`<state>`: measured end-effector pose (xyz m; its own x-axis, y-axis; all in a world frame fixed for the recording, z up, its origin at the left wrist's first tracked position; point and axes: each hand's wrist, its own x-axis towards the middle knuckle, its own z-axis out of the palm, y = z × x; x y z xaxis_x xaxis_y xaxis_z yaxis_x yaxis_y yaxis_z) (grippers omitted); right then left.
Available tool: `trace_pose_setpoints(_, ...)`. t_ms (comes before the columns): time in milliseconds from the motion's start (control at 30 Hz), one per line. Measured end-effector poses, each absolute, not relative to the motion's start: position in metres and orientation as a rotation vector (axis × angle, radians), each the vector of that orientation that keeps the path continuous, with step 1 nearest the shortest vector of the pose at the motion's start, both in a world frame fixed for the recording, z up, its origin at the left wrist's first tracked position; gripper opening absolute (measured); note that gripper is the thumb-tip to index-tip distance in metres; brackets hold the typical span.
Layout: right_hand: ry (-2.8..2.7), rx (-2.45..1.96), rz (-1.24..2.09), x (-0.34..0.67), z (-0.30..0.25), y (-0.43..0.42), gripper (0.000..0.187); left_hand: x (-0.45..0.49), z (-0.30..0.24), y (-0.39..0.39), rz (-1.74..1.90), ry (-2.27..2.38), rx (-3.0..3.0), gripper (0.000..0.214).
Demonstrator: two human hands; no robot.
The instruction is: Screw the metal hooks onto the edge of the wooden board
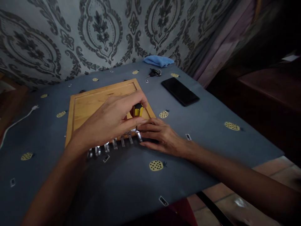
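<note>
A wooden board (94,102) with a raised rim lies on the table with the blue patterned cloth (207,131). A row of several shiny metal hooks (110,147) lines the board's near edge. My left hand (110,121) is closed around a yellow-and-black screwdriver handle (138,110), held upright over the board's near right corner. My right hand (160,136) rests on the cloth at that corner, its fingers pressed together at the last hook (139,137). The screwdriver's tip is hidden between the hands.
A black phone (180,91) lies face up to the right of the board. Keys (154,72) and a folded blue cloth (158,60) sit at the far edge by the patterned wall. A white cable (17,121) trails off at left. The table's right edge drops to a tiled floor.
</note>
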<state>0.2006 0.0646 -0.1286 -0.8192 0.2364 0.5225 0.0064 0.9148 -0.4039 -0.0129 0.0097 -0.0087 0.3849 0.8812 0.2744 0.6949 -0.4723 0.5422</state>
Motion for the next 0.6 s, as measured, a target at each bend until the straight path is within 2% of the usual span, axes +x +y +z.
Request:
trace_pose_setpoints(300,-2.472,-0.159,0.514,0.2005,-0.1279,0.0649,0.027,-0.0131,-0.0071,0.0106,0.769,1.387,2.351,0.009)
trace_pose_setpoints(467,-2.48,-0.165,0.524,0.2004,-0.128,0.0652,0.028,-0.0129,-0.002,0.0059,0.705,1.34,2.34,0.023)
trace_pose_setpoints(600,-2.478,-0.172,0.514,0.2002,-0.1277,0.0647,0.028,-0.0097,-0.0034,0.0066,0.714,1.305,2.329,0.014)
